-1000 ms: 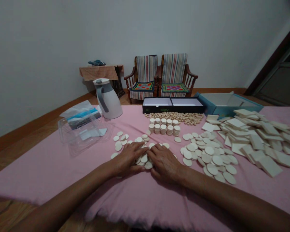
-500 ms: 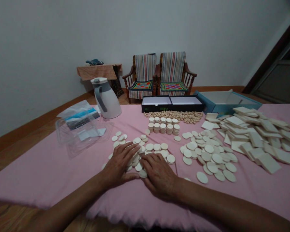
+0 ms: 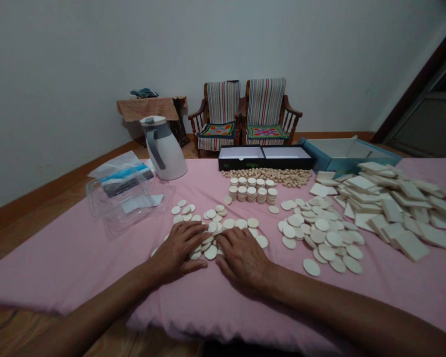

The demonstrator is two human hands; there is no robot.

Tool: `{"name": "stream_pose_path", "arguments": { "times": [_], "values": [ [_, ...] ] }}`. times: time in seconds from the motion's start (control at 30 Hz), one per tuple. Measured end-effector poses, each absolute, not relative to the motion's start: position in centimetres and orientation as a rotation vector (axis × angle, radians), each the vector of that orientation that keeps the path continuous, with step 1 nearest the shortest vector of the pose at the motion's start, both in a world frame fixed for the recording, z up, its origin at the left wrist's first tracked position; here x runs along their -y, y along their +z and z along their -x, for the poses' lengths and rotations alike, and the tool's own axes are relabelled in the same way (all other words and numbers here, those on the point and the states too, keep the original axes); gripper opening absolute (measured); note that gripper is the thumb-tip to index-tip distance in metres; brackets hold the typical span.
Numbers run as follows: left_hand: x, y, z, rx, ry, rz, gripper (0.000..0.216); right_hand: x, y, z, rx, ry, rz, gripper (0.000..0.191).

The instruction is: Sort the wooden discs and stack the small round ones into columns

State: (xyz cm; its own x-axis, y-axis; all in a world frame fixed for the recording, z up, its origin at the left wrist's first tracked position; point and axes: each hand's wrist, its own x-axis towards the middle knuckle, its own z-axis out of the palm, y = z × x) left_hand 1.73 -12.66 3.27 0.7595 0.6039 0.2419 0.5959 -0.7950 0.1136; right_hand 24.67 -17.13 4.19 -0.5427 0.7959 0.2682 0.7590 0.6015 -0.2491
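Pale round wooden discs [image 3: 210,252] lie in a loose heap between my two hands. My left hand [image 3: 179,249] rests palm down on the heap's left side, fingers stretched over the discs and thumb apart. On the right side my right hand [image 3: 243,257] lies over the discs with fingers extended and slightly bent; some discs beneath both hands are hidden. Just beyond, stacks of discs [image 3: 251,193] stand in two rows. A second loose pile of discs [image 3: 321,238] spreads to the right of my right hand.
Square wooden tiles [image 3: 397,198] are heaped at the right. Small wooden beads [image 3: 267,175] lie before a black two-part box [image 3: 241,163]. A blue box [image 3: 330,163], a white jug [image 3: 167,151] and a clear plastic container [image 3: 111,206] also stand on the pink cloth [image 3: 96,258].
Both hands have shifted slightly, the left one a little to the left, widening the gap between them. A disc near my right thumb is no longer visible there.
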Motion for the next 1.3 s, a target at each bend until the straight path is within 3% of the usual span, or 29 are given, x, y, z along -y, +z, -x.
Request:
{"name": "stream_pose_path", "arguments": {
  "times": [0.27, 0.43, 0.63, 0.83, 1.3],
  "values": [
    [12.9, 3.8, -2.1, -1.019, 0.455, -2.903, 0.043, 15.3, 4.7, -26.7, 2.415, 0.062, 1.418, 0.017],
    [13.3, 5.0, -2.8, -1.010, 0.431, -2.884, 0.051, 13.9, 4.7, -30.1, 2.266, 0.077, 1.368, 0.027],
    [14.1, 5.4, -7.7, -0.985, 0.521, -2.933, 0.030, 14.1, 3.2, -31.3, 2.176, 0.088, 1.432, 0.022],
    [14.3, 4.4, -11.6, -0.795, 0.602, -3.072, 0.037, 14.6, 2.3, -30.6, 2.129, 0.069, 1.450, 0.020],
    [14.6, 3.9, -8.4, -0.752, 0.794, -3.016, 0.033, 13.7, 3.5, -31.1, 2.190, 0.100, 1.490, 0.026]
  ]
}}
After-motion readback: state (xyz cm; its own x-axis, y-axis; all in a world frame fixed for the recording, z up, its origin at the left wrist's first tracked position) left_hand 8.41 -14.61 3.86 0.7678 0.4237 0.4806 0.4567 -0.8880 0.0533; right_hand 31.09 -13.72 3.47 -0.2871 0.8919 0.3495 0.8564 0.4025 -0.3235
